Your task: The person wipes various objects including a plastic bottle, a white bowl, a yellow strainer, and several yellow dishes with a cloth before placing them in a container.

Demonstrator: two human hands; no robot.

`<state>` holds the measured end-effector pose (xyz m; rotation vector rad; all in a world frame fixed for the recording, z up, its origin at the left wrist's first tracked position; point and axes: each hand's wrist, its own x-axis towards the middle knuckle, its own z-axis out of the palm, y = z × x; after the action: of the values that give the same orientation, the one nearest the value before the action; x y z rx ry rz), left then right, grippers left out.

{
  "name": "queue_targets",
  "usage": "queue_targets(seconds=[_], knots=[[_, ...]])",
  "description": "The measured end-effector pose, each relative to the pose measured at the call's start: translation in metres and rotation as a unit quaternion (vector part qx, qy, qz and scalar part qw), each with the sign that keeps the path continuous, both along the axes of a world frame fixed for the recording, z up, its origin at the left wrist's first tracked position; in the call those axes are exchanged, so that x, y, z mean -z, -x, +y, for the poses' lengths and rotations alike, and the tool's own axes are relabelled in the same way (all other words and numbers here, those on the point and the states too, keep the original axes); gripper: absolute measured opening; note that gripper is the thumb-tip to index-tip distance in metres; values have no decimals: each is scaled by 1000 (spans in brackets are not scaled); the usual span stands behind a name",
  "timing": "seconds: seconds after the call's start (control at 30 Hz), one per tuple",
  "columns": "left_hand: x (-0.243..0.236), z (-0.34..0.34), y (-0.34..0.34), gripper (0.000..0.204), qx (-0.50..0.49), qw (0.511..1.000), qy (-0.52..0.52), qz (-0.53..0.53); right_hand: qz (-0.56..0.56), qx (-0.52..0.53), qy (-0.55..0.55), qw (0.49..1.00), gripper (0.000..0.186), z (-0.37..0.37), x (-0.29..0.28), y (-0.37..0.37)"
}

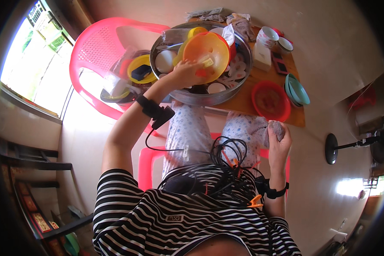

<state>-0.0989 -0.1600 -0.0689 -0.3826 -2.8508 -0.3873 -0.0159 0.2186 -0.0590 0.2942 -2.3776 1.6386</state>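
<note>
My left hand is closed on the lower left edge of an orange-yellow plastic bowl, tilted above a large round metal basin. Under and around that bowl, the basin holds a white rounded dish, several pale spoons and other dishes, partly hidden. Over my right thigh, my right hand grips a grey-brown cloth, its fingers wrapped round the bunched fabric. Just beyond that hand, a red plastic basin sits at the near edge of the wooden table.
Stacked teal bowls, patterned bowls and a white box stand on the table's right side. A pink chair at left bears a yellow bowl and plastic bags. Black cables lie coiled across my lap. A fan stands right.
</note>
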Motion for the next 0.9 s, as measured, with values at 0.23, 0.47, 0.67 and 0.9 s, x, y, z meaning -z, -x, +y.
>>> queue_targets(seconds=[0.23,0.47,0.67,0.9], knots=[[0,9,-6,44,-61,996,41,-49,-57,-6,61,997,20,-1,-7,-3],[-32,20,-14,38,-86,978,-188,5,-83,-5,102,991,22,8,-3,1],[-76,61,-44,57,-39,760,-617,-199,-57,-13,153,986,19,-2,-36,-7],[-57,131,-68,54,139,375,-781,-480,270,-123,-120,947,50,-35,-75,-17]])
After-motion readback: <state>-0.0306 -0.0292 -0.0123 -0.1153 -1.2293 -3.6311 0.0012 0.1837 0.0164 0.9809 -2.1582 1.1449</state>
